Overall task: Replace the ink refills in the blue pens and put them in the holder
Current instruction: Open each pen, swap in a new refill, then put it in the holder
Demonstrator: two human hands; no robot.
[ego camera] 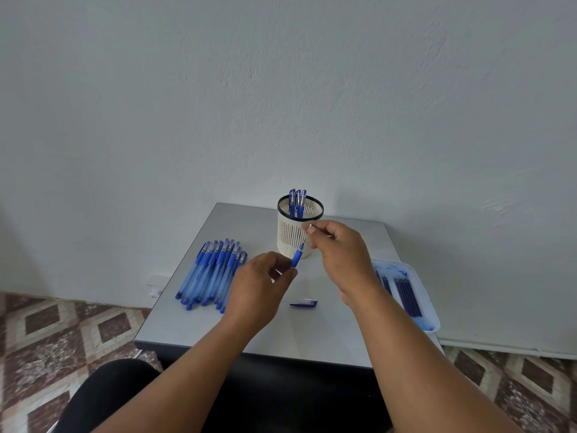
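Both forearms reach up from the bottom of the frame over the grey surface [312, 332]. At centre, the left hand [260, 285] curls its fingers round the blue grip section of a pen [296, 257], tilted with its tip pointing up and to the right. Just above and right of it, the right hand [338, 250] pinches a thin refill [304, 240] between thumb and forefinger, right at that tip. Behind them, at the far edge of the surface, stands the white slotted holder [288, 234] with a dark rim, several blue pens [297, 201] upright inside. Left of centre lies a heap of blue pens [209, 273], side by side. A loose pen cap [304, 304] rests near the middle. At the right edge, a pale tray [429, 310] carries dark refills [407, 292].
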